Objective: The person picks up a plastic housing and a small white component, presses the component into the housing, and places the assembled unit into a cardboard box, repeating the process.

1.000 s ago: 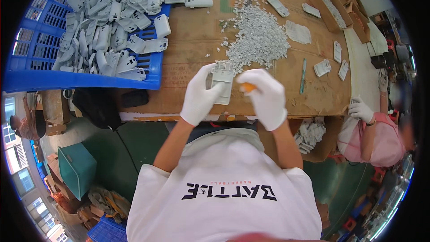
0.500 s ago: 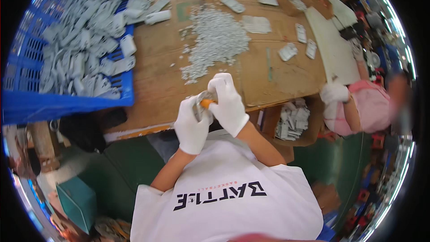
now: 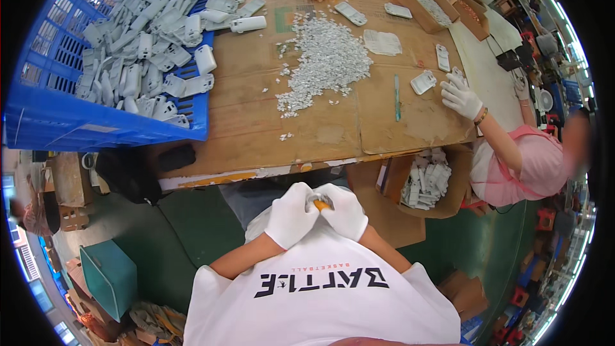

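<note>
Both my hands wear white gloves and meet close in front of my shirt, below the table's near edge. My left hand (image 3: 291, 216) is closed around a small grey plastic part (image 3: 313, 198), mostly covered by the fingers. In my right hand (image 3: 344, 213) is an orange-handled tool (image 3: 321, 205); its tip is hidden between the hands. Beyond them on the cardboard-topped table (image 3: 243, 122) lies a wide pile of small whitish pieces (image 3: 327, 61). A few of these pieces (image 3: 286, 136) lie apart, nearer to me.
A blue crate (image 3: 115, 131) full of grey plastic housings (image 3: 147, 45) stands left. Several housings (image 3: 423, 82) lie at right, near a co-worker's gloved hand (image 3: 461, 96). Below is a carton (image 3: 458, 186) of white parts; open boxes (image 3: 423, 6) stand at the far right.
My hands have drawn back from the table's edge toward my body, still holding the part and the tool. The co-worker's gloved hand has moved onto the table beside the housings.
</note>
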{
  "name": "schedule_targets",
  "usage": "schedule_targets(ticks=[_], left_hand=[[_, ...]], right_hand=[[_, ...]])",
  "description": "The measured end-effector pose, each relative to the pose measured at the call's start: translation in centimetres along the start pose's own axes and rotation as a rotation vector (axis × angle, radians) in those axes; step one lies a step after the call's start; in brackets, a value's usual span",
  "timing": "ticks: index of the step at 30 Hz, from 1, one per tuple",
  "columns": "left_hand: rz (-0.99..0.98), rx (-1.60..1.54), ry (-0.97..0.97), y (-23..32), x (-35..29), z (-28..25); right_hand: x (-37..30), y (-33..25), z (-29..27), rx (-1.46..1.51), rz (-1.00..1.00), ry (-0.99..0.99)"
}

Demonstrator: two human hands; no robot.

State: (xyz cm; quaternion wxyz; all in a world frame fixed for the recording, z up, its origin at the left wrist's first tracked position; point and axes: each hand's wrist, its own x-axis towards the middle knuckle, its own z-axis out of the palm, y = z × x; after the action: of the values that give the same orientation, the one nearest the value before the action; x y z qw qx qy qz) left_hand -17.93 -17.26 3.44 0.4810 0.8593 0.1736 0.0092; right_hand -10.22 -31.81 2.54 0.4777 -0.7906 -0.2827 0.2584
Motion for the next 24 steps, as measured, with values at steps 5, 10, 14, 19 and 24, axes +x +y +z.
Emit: schedule_targets(ticks=[5,10,14,19,24], left_hand=[[0.052,0.049,-0.007,-0.3,-0.7,0.0],[0.035,-0.075,0.017,0.1,-0.5,-1.2],[-0.049,-0.039,-0.026,-0.3,0.1,-1.4],[-0.042,-0.087,-0.086,-0.7,0.0,-1.4],[0.003,-0.107,-0.037,-0.4,-1.1,-1.6]], right_hand=[[-0.7,0.1,0.5,-0.041,-0.059,0.051],[-0.4,-1.2,-0.4,0.139,-0.009,-0.067],[-0.6,-2.4,-1.3,0.045,-0.021,-0.159],[-1.2,-2.2,-0.8,0.035,0.000,-0.122],[-1.2,-1.3,0.1,0.069,-0.021,-0.043]])
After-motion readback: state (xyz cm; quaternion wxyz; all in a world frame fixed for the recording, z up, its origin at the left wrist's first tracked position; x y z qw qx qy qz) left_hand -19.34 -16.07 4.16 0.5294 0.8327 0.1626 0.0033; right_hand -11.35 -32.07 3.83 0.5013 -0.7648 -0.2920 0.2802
